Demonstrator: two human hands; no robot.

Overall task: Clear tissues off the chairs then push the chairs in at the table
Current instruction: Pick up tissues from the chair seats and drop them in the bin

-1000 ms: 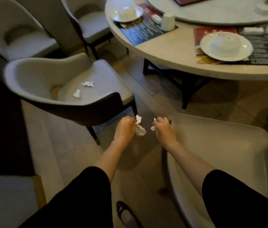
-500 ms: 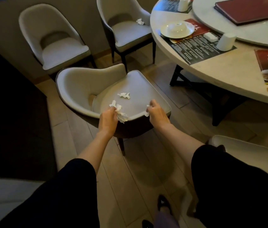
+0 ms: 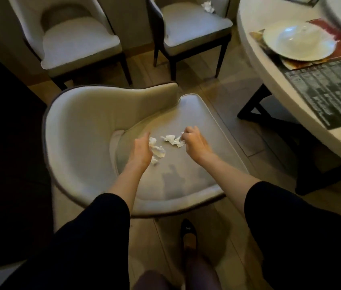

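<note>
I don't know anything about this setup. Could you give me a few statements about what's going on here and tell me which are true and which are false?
1. The left hand holds crumpled tissues. True.
2. The nearest chair is pushed in under the table. False: it stands out on the floor, apart from the table.
3. A loose tissue lies on the far right chair. True.
4. The plate sits on a chair. False: it sits on the table.
5. The right hand grips the nearest chair's backrest. False: it is over the seat, pinching the seat tissue.
</note>
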